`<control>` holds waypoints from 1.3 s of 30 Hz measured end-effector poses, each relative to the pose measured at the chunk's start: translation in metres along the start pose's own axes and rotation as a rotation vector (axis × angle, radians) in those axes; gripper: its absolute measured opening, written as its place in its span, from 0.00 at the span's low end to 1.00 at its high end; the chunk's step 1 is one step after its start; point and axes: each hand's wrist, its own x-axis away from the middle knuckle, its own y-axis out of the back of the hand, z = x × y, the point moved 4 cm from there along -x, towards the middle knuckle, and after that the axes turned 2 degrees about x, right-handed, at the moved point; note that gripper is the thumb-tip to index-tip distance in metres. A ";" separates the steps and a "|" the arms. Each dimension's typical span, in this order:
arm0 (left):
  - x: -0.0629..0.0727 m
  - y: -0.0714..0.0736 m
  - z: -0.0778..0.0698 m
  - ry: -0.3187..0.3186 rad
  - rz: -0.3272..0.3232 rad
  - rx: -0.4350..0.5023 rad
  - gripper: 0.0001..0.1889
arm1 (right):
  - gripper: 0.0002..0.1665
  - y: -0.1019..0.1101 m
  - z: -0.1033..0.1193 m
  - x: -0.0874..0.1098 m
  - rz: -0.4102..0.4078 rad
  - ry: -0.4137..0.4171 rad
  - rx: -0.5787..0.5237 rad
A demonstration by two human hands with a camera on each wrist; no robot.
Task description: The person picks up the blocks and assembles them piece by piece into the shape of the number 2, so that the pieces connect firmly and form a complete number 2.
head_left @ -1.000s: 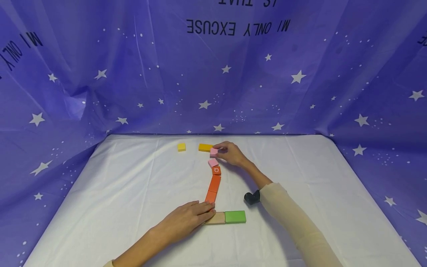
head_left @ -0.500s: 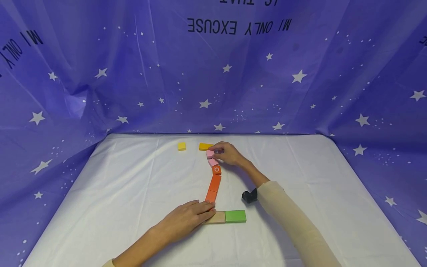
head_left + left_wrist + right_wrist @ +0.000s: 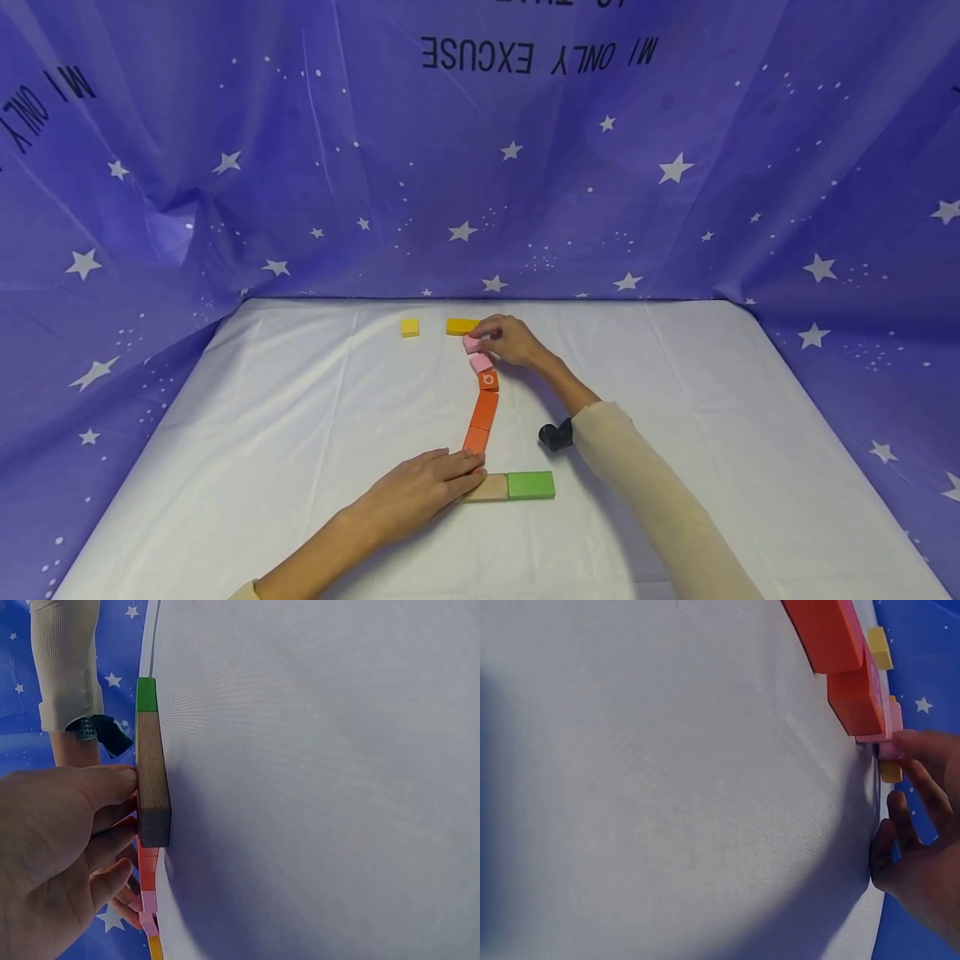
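Lying farthest left on the white-covered counter (image 3: 300,400), a yellow block (image 3: 409,328) sat well apart from the gold bar (image 3: 461,327). Next, near the person, the left hand (image 3: 420,492) reached in from the lower left, palm down, its grip pinching nothing: relaxed fingers rested where the orange blocks (image 3: 484,408) met the wooden block (image 3: 491,488), whose long axis ran left to right. Farther back, the gold bar lay lengthwise left to right, and just on its near side was the far pink block (image 3: 470,343), with no clear long axis. The near pink block (image 3: 481,363) sat toward the person and slightly right of it; whether those 2 touched could not be told. The far pink block lay directly left of the right hand (image 3: 512,340), much the nearer of the 2 hands. That grip pinched it between thumb and index finger, the forearm (image 3: 566,388) slanting in from the lower right.
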 end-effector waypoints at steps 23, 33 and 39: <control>0.000 0.000 -0.001 -0.002 -0.004 -0.001 0.19 | 0.14 -0.002 0.001 0.001 0.000 -0.007 0.010; 0.000 0.001 0.000 0.001 0.008 -0.005 0.20 | 0.13 -0.004 0.003 0.002 0.021 0.027 0.000; -0.001 0.001 0.000 0.007 0.019 -0.003 0.20 | 0.13 -0.005 0.005 0.003 0.029 0.041 0.008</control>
